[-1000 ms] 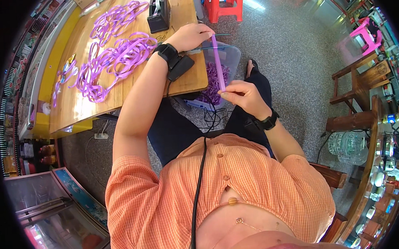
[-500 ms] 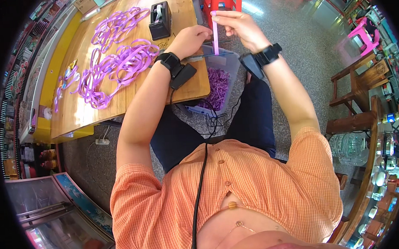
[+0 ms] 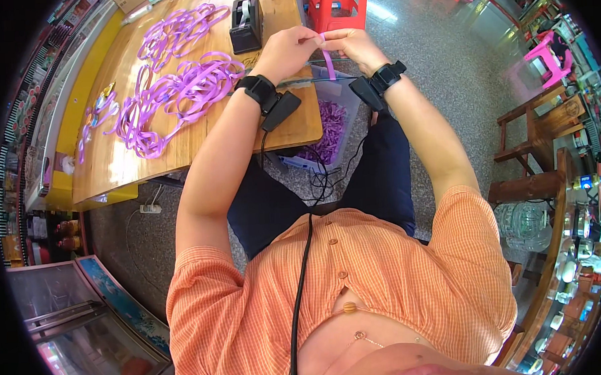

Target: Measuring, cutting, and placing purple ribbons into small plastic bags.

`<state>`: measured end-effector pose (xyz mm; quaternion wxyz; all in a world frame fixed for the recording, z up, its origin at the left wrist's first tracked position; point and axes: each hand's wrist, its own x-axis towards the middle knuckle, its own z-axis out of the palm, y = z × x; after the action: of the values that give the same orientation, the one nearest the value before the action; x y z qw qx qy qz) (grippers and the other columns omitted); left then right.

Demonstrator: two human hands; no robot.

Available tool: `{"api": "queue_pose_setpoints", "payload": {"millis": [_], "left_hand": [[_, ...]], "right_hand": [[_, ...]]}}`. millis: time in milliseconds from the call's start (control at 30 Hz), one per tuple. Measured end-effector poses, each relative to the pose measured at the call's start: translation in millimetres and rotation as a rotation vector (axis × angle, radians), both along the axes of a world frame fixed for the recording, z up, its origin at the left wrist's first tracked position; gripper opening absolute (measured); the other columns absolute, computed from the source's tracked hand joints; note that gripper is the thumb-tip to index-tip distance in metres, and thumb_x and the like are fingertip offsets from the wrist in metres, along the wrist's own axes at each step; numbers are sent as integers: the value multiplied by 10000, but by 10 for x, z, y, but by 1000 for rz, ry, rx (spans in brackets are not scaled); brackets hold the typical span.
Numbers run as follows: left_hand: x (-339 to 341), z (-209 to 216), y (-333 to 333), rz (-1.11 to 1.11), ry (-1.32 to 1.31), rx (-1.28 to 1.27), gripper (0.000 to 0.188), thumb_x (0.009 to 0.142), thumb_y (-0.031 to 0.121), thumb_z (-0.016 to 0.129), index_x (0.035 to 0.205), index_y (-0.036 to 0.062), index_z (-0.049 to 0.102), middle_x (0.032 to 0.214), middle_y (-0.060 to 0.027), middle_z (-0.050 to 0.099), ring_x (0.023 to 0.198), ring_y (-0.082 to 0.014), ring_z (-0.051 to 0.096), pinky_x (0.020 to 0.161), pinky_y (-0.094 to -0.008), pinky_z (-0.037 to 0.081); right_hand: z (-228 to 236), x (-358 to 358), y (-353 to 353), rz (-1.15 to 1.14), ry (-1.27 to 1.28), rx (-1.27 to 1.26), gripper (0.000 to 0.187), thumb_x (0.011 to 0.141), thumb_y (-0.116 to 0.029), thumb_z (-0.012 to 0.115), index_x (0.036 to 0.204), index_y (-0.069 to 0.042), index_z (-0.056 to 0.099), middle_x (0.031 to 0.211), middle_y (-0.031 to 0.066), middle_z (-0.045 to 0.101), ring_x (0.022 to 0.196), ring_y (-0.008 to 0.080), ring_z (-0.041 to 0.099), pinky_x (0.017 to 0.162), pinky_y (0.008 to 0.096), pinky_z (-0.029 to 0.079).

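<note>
My left hand (image 3: pixel 286 54) and my right hand (image 3: pixel 357 48) meet above the table's right edge, fingertips nearly touching. Both pinch the upper end of a purple ribbon (image 3: pixel 329 67), whose short length hangs down between them. Its lower end reaches a thin dark bar or edge over a clear plastic bin (image 3: pixel 352 108). Inside that bin lies a heap of small purple ribbon pieces (image 3: pixel 331 122). To the left, long loops of purple ribbon (image 3: pixel 189 88) are piled on the wooden table (image 3: pixel 291 131). What the fingertips press together is partly hidden.
A black tape dispenser (image 3: pixel 246 29) stands on the table beyond my left hand. Red plastic stool (image 3: pixel 337 8) is behind the bin. Dark cables (image 3: pixel 324 183) hang between my knees. At the right are a wooden chair (image 3: pixel 533 134) and a pink stool (image 3: pixel 548 55).
My left hand has moved up and right to the ribbon's top. My right hand has come lower and left, so the two now meet. The ribbon's upper end is lower.
</note>
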<state>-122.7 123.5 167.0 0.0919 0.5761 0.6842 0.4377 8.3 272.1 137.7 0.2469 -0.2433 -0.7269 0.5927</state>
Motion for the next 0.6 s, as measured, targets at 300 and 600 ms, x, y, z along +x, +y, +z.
{"api": "queue_pose_setpoints", "payload": {"millis": [300, 600], "left_hand": [[-60, -233, 110, -275, 289, -185, 316, 944, 311, 513, 1124, 138, 706, 1050, -127, 704, 1029, -328, 643, 913, -415, 491], [-87, -241, 88, -296, 264, -160, 342, 963, 325, 497, 1148, 118, 696, 1086, -124, 706, 1026, -335, 654, 911, -401, 504]], "right_hand": [[-275, 241, 159, 103, -219, -529, 282, 912, -180, 626, 1177, -109, 691, 996, 12, 700, 663, 67, 463, 638, 274, 442], [-551, 562, -515, 271, 81, -364, 327, 941, -195, 661, 1222, -30, 628, 1104, 74, 685, 940, 132, 642, 850, 278, 509]]}}
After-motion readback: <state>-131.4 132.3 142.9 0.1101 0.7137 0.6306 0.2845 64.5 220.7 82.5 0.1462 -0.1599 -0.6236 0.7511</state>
